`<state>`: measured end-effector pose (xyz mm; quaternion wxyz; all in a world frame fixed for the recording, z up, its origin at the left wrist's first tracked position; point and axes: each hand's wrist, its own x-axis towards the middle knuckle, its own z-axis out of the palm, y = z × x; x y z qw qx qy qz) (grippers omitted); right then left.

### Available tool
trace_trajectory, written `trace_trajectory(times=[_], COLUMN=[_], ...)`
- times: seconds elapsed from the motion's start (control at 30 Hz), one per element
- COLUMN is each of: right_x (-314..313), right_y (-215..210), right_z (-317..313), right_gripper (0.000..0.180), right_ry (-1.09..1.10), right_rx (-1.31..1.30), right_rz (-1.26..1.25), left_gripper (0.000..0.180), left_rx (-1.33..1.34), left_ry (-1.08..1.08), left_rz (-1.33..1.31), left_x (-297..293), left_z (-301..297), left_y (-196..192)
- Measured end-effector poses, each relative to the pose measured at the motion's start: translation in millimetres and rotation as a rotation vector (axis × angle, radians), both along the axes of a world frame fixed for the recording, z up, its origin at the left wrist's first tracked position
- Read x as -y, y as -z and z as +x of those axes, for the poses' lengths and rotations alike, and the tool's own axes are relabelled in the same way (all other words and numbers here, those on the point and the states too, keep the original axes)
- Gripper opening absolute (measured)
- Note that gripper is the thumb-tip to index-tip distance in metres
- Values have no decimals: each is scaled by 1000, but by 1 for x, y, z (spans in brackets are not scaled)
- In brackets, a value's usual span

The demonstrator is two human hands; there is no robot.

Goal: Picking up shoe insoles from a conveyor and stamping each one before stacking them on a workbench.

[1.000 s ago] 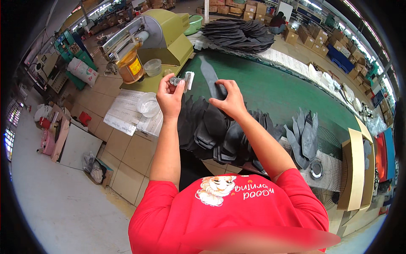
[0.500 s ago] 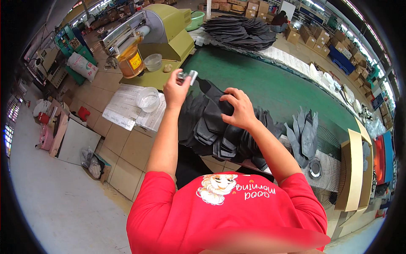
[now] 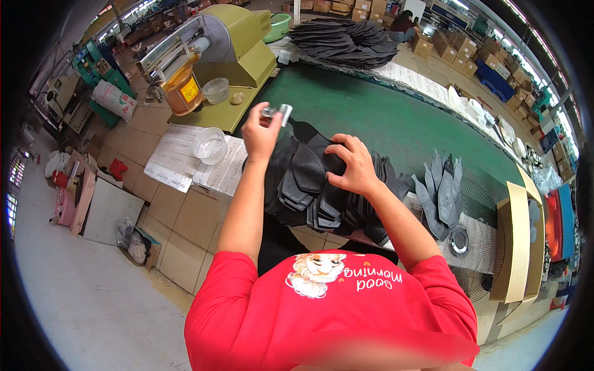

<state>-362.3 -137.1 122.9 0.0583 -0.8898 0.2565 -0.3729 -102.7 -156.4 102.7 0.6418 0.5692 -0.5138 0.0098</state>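
My left hand (image 3: 258, 137) is closed around a small shiny silver metal tool (image 3: 285, 115) with a cylindrical end; its exact kind I cannot make out. It is held just above the far-left end of the black pieces. With curled fingers, my right hand (image 3: 355, 164) grips a flat, shaped black piece (image 3: 309, 166) that looks like rubber or leather, thumb toward me. Many similar black pieces (image 3: 297, 196) overlap in a row along the near edge of the green work surface (image 3: 371, 117). The fingers partly cover the gripped piece's right side.
An olive-green machine (image 3: 247, 62) with an amber pot (image 3: 184, 93) stands at far left, beside clear plastic tubs (image 3: 210, 146). A large black stack (image 3: 343, 43) lies at the back. Grey pieces (image 3: 440, 195), a fan (image 3: 476, 247) and an open carton (image 3: 518, 247) are at right.
My view has shifted a little, so the surroundings sit slightly differently. Both hands keep nearly the same pose; the left still holds the silver tool and the right stays on the black piece.
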Motion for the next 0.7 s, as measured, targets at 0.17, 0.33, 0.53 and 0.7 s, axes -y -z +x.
trace_trajectory(times=[0.17, 0.33, 0.53, 0.7], right_x=[0, 1, -9, -5], right_y=[-2, 3, 2, -5], right_z=[-19, -25, -40, -85], right_gripper=[45, 45, 44, 46], right_ry=[74, 101, 89, 206], right_rx=[52, 53, 57, -5], right_rz=[33, 55, 63, 55], left_gripper=[36, 38, 36, 34], left_rx=[-241, 204, -96, -249], left_ry=[92, 327, 182, 182], left_rz=[-67, -84, 33, 29], left_x=[-13, -32, 10, 9], left_z=[-8, -57, -28, 12], left_y=[-6, -16, 7, 26])
